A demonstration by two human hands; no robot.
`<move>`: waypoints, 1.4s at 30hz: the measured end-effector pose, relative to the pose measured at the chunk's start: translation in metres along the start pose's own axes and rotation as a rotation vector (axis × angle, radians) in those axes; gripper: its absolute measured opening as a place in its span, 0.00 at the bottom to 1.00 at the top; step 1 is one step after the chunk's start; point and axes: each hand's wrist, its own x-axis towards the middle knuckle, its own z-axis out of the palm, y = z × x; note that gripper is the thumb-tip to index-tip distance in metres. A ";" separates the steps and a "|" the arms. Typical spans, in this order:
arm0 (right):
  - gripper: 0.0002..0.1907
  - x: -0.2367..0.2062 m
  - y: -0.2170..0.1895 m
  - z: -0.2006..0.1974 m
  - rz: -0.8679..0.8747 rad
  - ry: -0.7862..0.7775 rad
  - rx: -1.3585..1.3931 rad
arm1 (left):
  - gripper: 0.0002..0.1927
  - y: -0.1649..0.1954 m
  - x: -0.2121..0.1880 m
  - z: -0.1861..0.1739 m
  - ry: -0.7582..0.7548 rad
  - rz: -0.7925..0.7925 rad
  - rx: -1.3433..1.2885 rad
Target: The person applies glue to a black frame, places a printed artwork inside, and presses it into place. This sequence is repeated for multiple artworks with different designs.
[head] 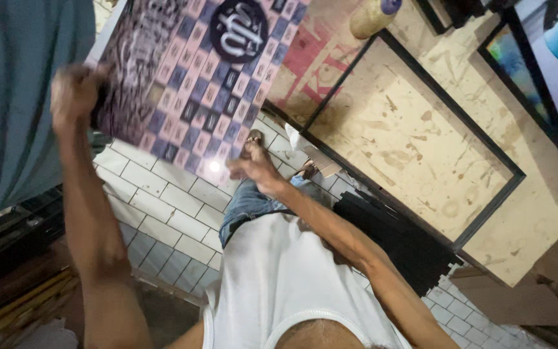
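Left hand [75, 94] clamps left edge of checkered print [195, 77], held up far-left. Right hand [256, 169] fingers pinch its near corner. Long axis runs far-right, above tiled floor [163, 220].

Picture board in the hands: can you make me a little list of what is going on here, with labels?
view: head camera, looking down
held thing: picture board, checkered pink and purple with a dark round emblem
left hand: grips the board's left edge
right hand: at the board's lower corner
board pose: lifted, tilted
floor: white tiles
nearby: black frame on a wooden sheet; black strips on the floor
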 end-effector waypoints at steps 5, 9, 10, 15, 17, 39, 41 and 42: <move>0.17 -0.049 0.028 -0.063 0.020 -0.086 0.021 | 0.13 -0.055 -0.114 0.047 0.037 0.058 -0.549; 0.16 -0.096 0.043 -0.157 -0.112 0.267 0.103 | 0.11 -0.037 -0.238 0.121 -0.145 -0.409 -0.743; 0.17 -0.112 0.048 -0.180 -0.103 0.260 0.204 | 0.12 -0.018 -0.267 0.145 -0.212 -0.471 -0.786; 0.19 -0.181 0.077 -0.256 -0.157 0.214 0.500 | 0.18 0.122 -0.377 0.296 -0.564 -0.462 -1.170; 0.17 -0.200 0.086 -0.275 -0.184 0.468 0.321 | 0.17 0.170 -0.409 0.345 -0.693 -0.390 -1.175; 0.26 -0.336 0.075 -0.420 -0.642 1.011 0.267 | 0.15 0.123 -0.253 0.231 0.249 0.030 -0.312; 0.25 -0.352 0.080 -0.424 -0.636 1.163 0.231 | 0.18 0.138 -0.260 0.233 0.238 -0.121 -0.388; 0.24 -0.362 0.085 -0.429 -0.638 1.237 0.211 | 0.17 0.149 -0.262 0.238 0.204 -0.105 -0.450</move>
